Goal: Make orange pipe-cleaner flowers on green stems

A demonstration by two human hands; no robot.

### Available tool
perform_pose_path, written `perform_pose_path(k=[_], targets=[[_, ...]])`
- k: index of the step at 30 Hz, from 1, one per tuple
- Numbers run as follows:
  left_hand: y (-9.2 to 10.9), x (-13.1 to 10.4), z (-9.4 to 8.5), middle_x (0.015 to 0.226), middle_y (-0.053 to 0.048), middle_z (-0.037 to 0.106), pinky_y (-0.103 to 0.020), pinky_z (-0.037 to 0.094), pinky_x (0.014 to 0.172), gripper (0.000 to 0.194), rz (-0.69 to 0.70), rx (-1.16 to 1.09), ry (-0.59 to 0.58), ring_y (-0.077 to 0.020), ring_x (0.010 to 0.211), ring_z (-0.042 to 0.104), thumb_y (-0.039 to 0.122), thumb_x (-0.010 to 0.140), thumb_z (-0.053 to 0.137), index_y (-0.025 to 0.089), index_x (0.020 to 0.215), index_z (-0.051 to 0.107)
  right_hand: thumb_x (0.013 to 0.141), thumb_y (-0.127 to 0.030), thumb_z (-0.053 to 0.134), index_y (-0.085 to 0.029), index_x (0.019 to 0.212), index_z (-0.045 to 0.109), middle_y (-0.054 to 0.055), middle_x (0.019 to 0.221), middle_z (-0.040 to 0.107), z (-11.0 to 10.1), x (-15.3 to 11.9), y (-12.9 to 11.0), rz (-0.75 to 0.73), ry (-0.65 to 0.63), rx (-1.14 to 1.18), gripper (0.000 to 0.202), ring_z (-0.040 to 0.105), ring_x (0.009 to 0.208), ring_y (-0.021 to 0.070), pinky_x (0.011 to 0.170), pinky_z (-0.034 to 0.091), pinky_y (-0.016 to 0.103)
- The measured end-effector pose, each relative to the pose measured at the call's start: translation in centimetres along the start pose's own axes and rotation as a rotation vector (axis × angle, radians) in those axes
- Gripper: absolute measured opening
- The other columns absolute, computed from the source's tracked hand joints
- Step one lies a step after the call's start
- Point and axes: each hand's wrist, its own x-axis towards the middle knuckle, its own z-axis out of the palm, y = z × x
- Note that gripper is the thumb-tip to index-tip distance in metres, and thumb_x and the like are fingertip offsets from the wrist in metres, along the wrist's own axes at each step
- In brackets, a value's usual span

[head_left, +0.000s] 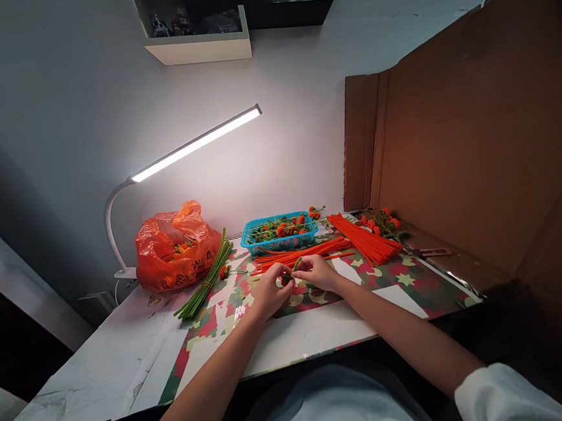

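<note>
My left hand (272,291) and my right hand (318,274) meet over the near middle of the table, fingertips pinched close together. Between them is a short green pipe cleaner (297,263), its fuzzy tip sticking up by the right fingers. A darker green part shows at the left fingertips; its shape is mostly hidden. Just beyond the hands lie loose orange-red pipe cleaners (308,252). To the left is a bundle of green pipe cleaners (206,280), with a small orange-red flower on a stem (224,272) beside it.
A blue basket (259,243) of orange and green flowers stands at the back. Beside it lies a fan of orange-red pipe cleaners (368,239). An orange plastic bag (168,255) and a lit lamp (198,144) are left. A cardboard wall (475,143) borders the right; scissors-like tool (433,252) nearby.
</note>
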Motion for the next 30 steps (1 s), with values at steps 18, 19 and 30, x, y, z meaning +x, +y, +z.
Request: perform_pose_path(k=[18,19,30], targets=[[-0.1,-0.1,0.1,0.081,-0.005,0.062,-0.031,0.043,0.074,0.006,0.160,0.283,0.037,-0.0191,0.076,0.056,0.017,0.077,0.054,0.020,0.074,0.058,0.070,-0.030,0.068,-0.013,0.068,0.064,0.001,0.061,0.061,0.4,0.0,0.2,0.023,-0.034,0.051,0.018,0.051,0.055,0.0112,0.053,0.039,0.024],[-0.1,-0.1,0.1,0.081,-0.004,0.061,-0.031,0.043,0.073,0.007,0.159,0.283,0.035,-0.0188,0.076,0.056,0.016,0.077,0.053,0.020,0.073,0.058,0.070,-0.031,0.068,-0.013,0.069,0.064,0.001,0.062,0.062,0.4,0.0,0.2,0.018,-0.040,0.053,0.018,0.051,0.055,0.0113,0.053,0.039,0.023],[-0.8,-0.2,-0.2,0.078,-0.002,0.061,-0.027,0.043,0.069,0.007,0.124,0.289,-0.071,-0.0176,0.074,0.057,0.017,0.076,0.052,0.020,0.071,0.056,0.071,-0.023,0.065,-0.014,0.071,0.066,0.001,0.063,0.064,0.2,-0.4,-0.1,-0.018,-0.123,-0.022,0.009,0.054,0.057,0.0121,0.054,0.039,0.023]])
